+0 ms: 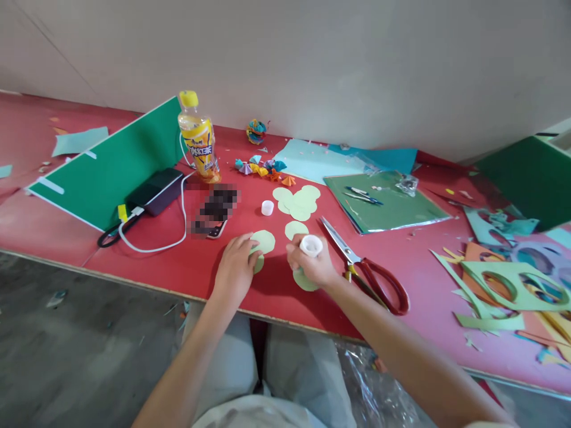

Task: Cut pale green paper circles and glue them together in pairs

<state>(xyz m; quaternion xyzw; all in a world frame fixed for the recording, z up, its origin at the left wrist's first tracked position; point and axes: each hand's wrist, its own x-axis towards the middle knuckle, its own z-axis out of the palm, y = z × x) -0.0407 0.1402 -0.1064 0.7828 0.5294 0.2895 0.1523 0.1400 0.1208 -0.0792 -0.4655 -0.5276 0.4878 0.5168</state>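
Wrapped in my right hand (314,261) is a white glue stick (311,245), upright with its hollow round end facing up. Under and around that hand lie pale green paper circles, one above it (296,230) and one below it (306,281). My left hand (236,264) rests on the table with thumb and fingers apart, touching a green paper circle (263,241); another circle (258,264) shows partly under its thumb. A small white cap (267,207) sits just beyond, near a cluster of overlapping green circles (298,203).
Large red-handled scissors (352,257) lie right of my right hand. Farther right are paper offcuts (513,285). A green folder (388,205) with pens, folded paper pieces (263,169), a drink bottle (199,142), a phone (216,230) and a cabled black box (156,190) surround the work area.
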